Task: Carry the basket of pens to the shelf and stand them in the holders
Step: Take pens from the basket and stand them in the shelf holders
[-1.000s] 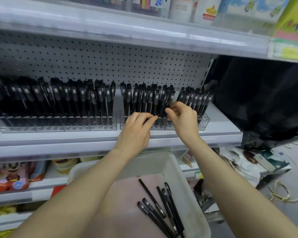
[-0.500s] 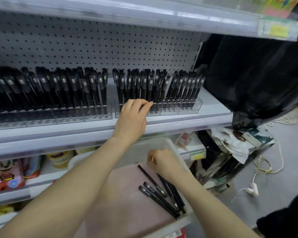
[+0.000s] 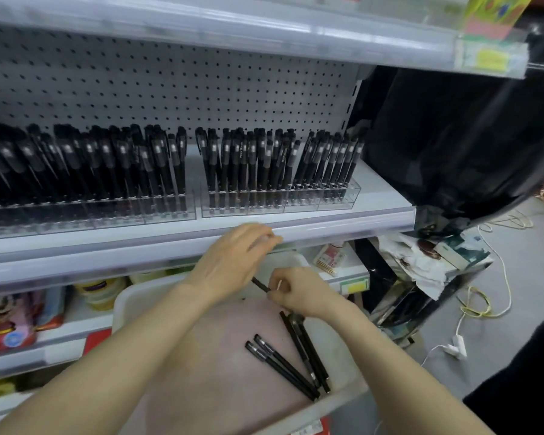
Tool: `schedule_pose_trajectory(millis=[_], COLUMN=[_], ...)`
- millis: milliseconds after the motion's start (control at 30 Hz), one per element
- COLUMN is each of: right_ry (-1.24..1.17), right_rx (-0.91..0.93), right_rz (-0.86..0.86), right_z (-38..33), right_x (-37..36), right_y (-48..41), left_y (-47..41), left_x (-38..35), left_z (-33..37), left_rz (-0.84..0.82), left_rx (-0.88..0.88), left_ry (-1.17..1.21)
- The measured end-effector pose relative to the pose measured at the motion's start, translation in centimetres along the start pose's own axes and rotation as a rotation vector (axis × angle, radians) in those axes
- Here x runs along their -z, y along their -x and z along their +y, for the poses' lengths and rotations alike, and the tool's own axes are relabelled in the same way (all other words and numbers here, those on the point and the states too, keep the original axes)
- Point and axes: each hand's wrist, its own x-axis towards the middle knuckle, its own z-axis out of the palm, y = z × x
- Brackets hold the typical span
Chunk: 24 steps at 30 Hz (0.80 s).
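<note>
Four black pens (image 3: 288,367) lie loose in the white basket (image 3: 129,304) below the shelf (image 3: 343,226), two side by side at the left and two at the right, while a fifth pen (image 3: 261,284) is pinched in the right hand (image 3: 296,293), its grip closed on the pen. The left hand (image 3: 233,262) hovers just above it, fingers loosely curled and holding nothing. On the shelf stand two clear holders (image 3: 280,202), each packed with black pens too many to count.
</note>
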Motion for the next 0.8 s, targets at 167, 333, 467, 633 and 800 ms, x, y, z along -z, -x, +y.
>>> schedule_pose_trajectory(millis=[167,333,467,633,800], right_ry=[-0.133,-0.58,-1.054,-0.981,-0.686], right_rx=[0.05,0.012,0.012,0.062,0.121], right_rz=[0.113,0.295,0.383,0.482,0.741], right_z=[0.0,-0.2,-1.1,-1.1,-1.6], right_x=[4.4,7.1,6.8,6.3,10.7], right_y=[-0.5,-0.7,-0.7,-1.1,-1.3], left_y=[1.2,0.2,-1.7,-3.7,-5.1], left_x=[-1.2,-0.9,0.0,0.8,2.4], left_z=[1.0,1.6,2.8,2.5,0.4], left_rz=[-0.069,0.036,0.121,0.135,0.172], left_rx=[0.025,0.222,0.375,0.369,0.315], left_ry=[-0.02,0.022,0.115,0.08,-0.122])
